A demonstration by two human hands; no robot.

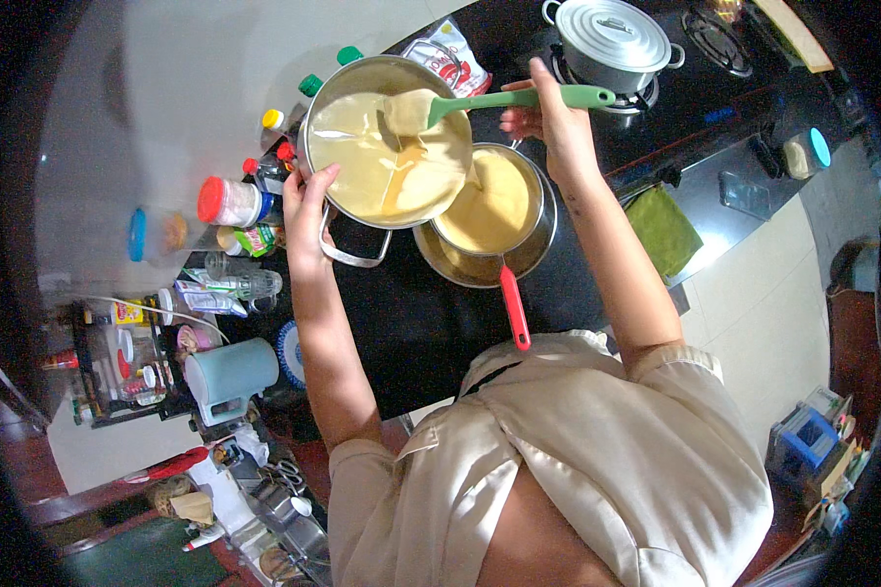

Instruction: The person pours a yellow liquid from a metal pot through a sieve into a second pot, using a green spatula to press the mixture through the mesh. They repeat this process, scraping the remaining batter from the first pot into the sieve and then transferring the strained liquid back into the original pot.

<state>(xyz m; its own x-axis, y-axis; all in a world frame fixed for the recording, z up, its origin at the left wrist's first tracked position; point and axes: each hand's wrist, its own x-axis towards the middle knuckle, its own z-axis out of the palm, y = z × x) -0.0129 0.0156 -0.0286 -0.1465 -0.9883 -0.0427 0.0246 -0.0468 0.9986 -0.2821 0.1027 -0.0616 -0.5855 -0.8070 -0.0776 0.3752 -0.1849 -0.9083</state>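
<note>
My left hand [311, 201] grips the side of a steel pot [358, 260], tilted with its lower right side over a strainer. Pale yellow batter-like liquid [372, 186] covers the pot's inside. In my right hand [558, 122] is a green spatula [499, 100], its coated blade inside the pot. The strainer, with a red handle [515, 308] pointing toward me, rests on a metal bowl [457, 273]. Thick yellow mixture [494, 210] fills much of the strainer. Whether liquid is flowing from the pot I cannot tell.
A lidded aluminium pot [612, 49] stands on the stove at the back right. Jars and bottles, including a red-lidded jar [230, 201], line the left. A green cloth [664, 231] and a phone [744, 194] lie to the right. A blue-grey pitcher [230, 380] stands left.
</note>
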